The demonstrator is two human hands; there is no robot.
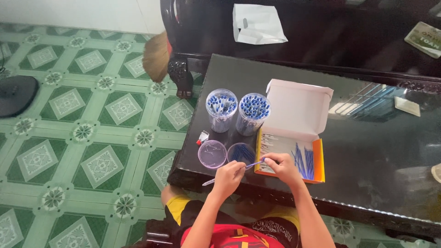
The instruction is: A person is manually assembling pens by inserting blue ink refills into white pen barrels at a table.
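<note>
1. nearest the camera, the left hand [227, 177] was seen closed around the lower part of a thin pen piece [232, 173], which lay slanted from lower left to upper right.
2. the upper end of that pen piece was pinched between the fingertips of the right hand [281, 166], so both hands were shut on the same piece, held just above the near edge of the dark glossy table [376, 156].
3. just beyond the left hand, two round lids were lying flat on the table side by side: a clear purple lid [212, 154] and a bluish lid [241, 152].
4. a small red and white object [202, 137] was set just beside the purple lid; what it was could not be told.
5. under and right of the right hand, an open orange-edged box [320, 161] was placed, with blue refills [304, 161] and white parts inside.
6. its white lid flap [298, 108] was standing up behind it.
7. farther back, two clear jars [221, 110] [253, 114] full of blue-tipped pens were stood touching, left of the flap.
8. farthest off, a white plastic bag [257, 24] was lying on dark furniture, and a broom head [156, 57] was seen over the green tiled floor [82, 133].
</note>
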